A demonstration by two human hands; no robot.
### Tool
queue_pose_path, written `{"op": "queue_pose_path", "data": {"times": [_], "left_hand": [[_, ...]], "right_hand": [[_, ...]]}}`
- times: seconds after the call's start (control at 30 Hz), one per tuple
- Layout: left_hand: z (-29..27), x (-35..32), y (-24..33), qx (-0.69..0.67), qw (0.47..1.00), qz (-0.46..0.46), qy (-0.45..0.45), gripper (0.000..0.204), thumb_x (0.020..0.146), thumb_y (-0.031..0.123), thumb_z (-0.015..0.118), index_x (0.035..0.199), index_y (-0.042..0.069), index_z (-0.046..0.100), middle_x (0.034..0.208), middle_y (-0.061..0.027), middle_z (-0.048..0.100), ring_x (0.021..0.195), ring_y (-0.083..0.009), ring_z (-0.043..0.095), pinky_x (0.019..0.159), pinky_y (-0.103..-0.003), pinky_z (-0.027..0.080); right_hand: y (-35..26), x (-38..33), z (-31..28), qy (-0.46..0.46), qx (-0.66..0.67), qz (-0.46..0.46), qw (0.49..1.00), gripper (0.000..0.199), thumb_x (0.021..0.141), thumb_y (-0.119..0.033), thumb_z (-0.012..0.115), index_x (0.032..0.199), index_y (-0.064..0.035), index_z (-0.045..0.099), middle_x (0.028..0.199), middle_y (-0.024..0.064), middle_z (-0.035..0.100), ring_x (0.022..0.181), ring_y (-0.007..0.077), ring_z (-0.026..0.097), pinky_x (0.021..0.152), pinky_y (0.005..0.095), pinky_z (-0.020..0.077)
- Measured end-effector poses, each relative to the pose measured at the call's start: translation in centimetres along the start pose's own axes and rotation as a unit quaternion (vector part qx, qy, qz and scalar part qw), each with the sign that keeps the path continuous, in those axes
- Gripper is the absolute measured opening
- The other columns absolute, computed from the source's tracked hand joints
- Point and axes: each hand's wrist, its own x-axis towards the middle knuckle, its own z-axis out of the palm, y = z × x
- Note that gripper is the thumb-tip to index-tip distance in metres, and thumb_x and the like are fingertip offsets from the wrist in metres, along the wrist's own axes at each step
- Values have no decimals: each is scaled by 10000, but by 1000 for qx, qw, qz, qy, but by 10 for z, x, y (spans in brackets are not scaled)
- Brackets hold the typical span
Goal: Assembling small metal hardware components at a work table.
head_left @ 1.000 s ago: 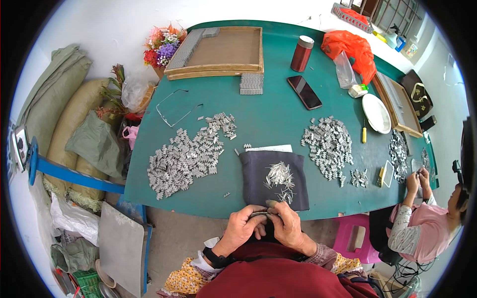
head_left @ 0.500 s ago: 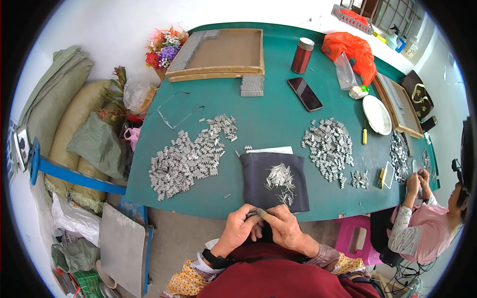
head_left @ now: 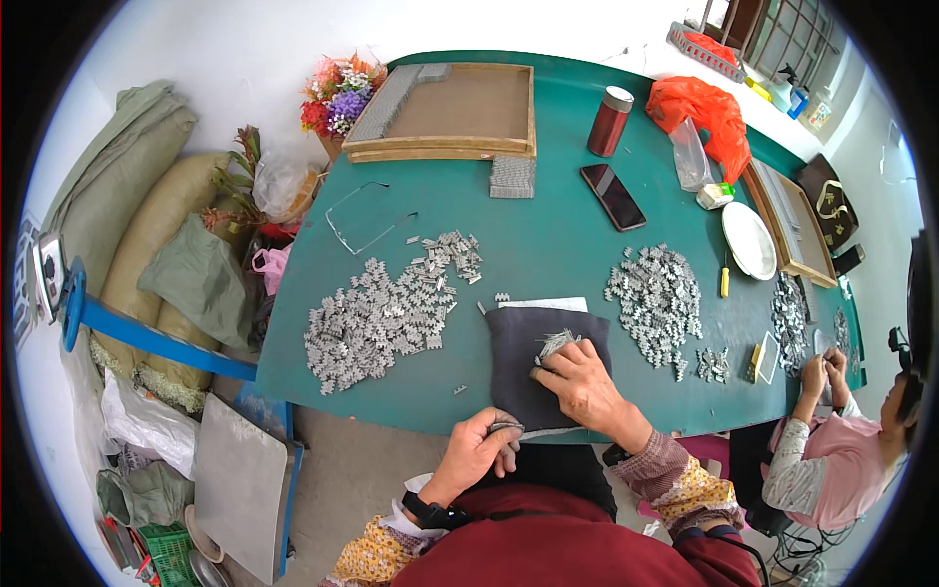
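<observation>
You wear a dark maroon top [head_left: 528, 553] above black trousers [head_left: 562, 470]. Your left sleeve cover [head_left: 377, 548] is yellow with a small floral print, edged by a white cuff [head_left: 416, 483], and a black wristband [head_left: 427, 511] circles that wrist. Your right sleeve cover [head_left: 694, 497] matches, below a brownish, finely patterned cuff [head_left: 658, 464]; a thin black cable [head_left: 751, 550] runs near that elbow.

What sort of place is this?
Probably a small assembly workshop: heaps of small, jagged silvery pieces on a green table, thin silver pins on a dark cloth, and a shallow wooden-framed tray holding packed grey parts.
</observation>
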Motion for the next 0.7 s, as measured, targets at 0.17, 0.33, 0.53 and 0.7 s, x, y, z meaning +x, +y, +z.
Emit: {"op": "queue_pose_path", "data": {"times": [0.17, 0.33, 0.53, 0.7], "left_hand": [[3, -2, 1, 46, 999, 8, 6, 81, 971, 52, 613, 981, -28, 613, 763, -89, 649, 562, -137, 655, 433, -235, 495], [9, -2, 1, 134, 991, 24, 12, 65, 961, 50, 625, 972, -14, 633, 739, -66, 652, 551, -110, 647, 429, -226, 484], [12, -1, -1, 174, 983, 47, 21, 38, 948, 34, 629, 968, 4, 642, 717, -50, 653, 544, -97, 642, 422, -221, 470], [19, -5, 7, 187, 980, 68, 28, 26, 951, 21, 616, 955, 0, 632, 700, -52, 656, 546, -95, 641, 425, -222, 464]], "right_hand": [[-11, 2, 9, 83, 56, 70, 993, 208, 749, 14, 643, 951, -29, 663, 939, 91, 605, 874, 282, 543, 782, 398, 412], [-24, -4, 10, 126, 150, 147, 970, 131, 790, 37, 656, 901, -20, 616, 900, 113, 592, 846, 321, 539, 769, 408, 421], [-35, -14, 8, 135, 234, 215, 938, 93, 826, 26, 650, 909, 6, 612, 855, 131, 597, 813, 340, 564, 768, 419, 459], [-57, -16, -5, 87, 416, 339, 839, 77, 873, 20, 631, 944, 24, 605, 846, 143, 593, 760, 320, 586, 727, 384, 490]]}}
